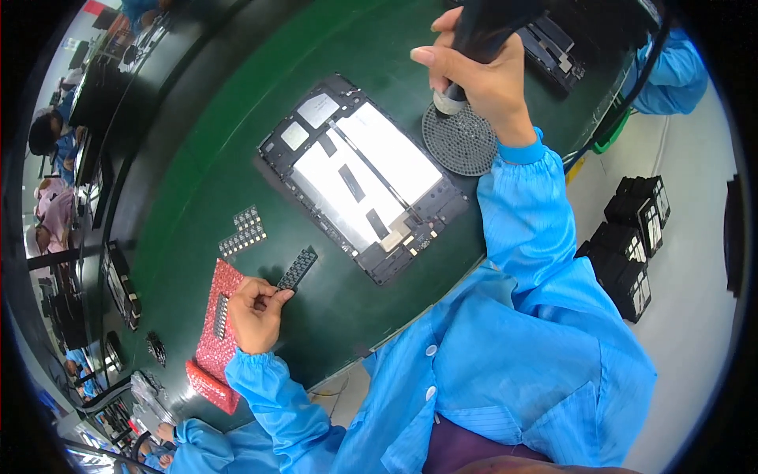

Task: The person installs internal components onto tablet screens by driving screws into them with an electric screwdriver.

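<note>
My left hand (pixel 259 313) pinches the near end of a dark strip of small circuit boards (pixel 298 268), held a little above the green bench. In my right hand (pixel 491 79) is a black electric screwdriver (pixel 489 28), its pale tip end (pixel 448 103) pointing down at a round grey tray full of small holes (pixel 462 141); I cannot tell whether it touches. Between the hands lies an opened tablet (pixel 379 170), showing silver battery cells and black strips. Beside my left hand, more small boards (pixel 243 233) rest on the bench, and a pink bubble-wrap sheet (pixel 213 316) carries another strip (pixel 221 316).
Another opened device (pixel 549 51) lies at the far right of the bench. Stacked dark devices (pixel 636 237) stand on the floor to the right. A co-worker's blue sleeve (pixel 671 75) shows at upper right, another (pixel 201 446) at lower left. A dark shelf edge (pixel 150 134) runs along the left.
</note>
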